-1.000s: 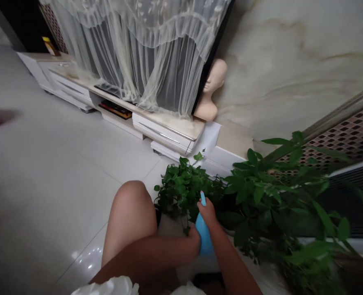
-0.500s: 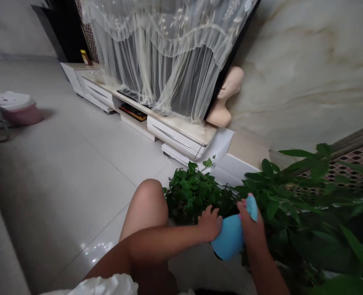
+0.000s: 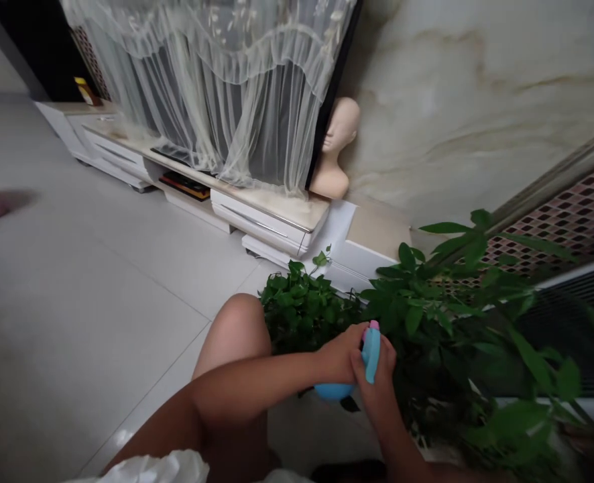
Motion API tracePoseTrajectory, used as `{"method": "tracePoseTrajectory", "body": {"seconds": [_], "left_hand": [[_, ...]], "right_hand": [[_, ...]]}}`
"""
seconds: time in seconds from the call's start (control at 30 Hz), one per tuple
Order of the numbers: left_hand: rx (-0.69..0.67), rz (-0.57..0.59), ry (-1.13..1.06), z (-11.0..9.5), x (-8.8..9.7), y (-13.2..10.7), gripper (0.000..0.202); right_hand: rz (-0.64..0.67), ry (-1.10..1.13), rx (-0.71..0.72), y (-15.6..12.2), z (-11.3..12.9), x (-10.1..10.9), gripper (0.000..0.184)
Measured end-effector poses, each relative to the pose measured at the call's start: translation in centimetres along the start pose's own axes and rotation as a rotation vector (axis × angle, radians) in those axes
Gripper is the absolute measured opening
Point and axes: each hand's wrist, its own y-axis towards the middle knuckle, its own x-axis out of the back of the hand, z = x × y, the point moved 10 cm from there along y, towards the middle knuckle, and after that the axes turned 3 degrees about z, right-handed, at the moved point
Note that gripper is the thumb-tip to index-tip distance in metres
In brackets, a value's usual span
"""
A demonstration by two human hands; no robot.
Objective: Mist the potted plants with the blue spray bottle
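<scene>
A blue spray bottle with a pink nozzle is between my two hands in front of the plants. My right hand is closed around it just below the spray head. Against its front side, near the nozzle, my left hand is closed on the bottle, its fingers partly hidden. Only the rounded lower part of the bottle shows beneath my left hand. Just beyond the hands grows a leafy green potted plant, and a taller plant with long leaves spreads to the right.
A long white TV cabinet runs along the wall. On it stand a television under a lace curtain, a mannequin head and a yellow-capped bottle. My bent knee is left of the plants.
My left hand has gone from resting on the bottle's body with fingers spread to closing near its nozzle. The bottle and right hand have shifted left, and the view has turned right.
</scene>
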Motion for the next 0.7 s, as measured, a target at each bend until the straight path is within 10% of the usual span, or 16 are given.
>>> {"method": "tracePoseTrajectory", "body": {"seconds": [0.13,0.23,0.33,0.5,0.7], "left_hand": [[0.014,-0.232,0.219,0.1,2.0,0.2,0.049],[0.018,-0.267,0.266,0.2,2.9,0.0,0.048],[-0.004,-0.357,0.286,-0.2,4.4,-0.8,0.037],[0.09,-0.441,0.196,1.2,5.7,-2.1,0.029],[0.198,-0.31,0.1,3.0,4.4,-1.9,0.038]], "right_hand": [[0.219,0.196,-0.269,-0.3,-3.9,1.1,0.076],[0.113,0.512,-0.752,-3.3,-10.9,1.6,0.074],[0.081,0.78,-1.115,-7.1,-15.1,-2.7,0.063],[0.345,1.179,-1.034,-9.1,-12.4,-13.6,0.061],[0.155,1.1,-0.916,-10.0,-13.1,-13.5,0.051]]}}
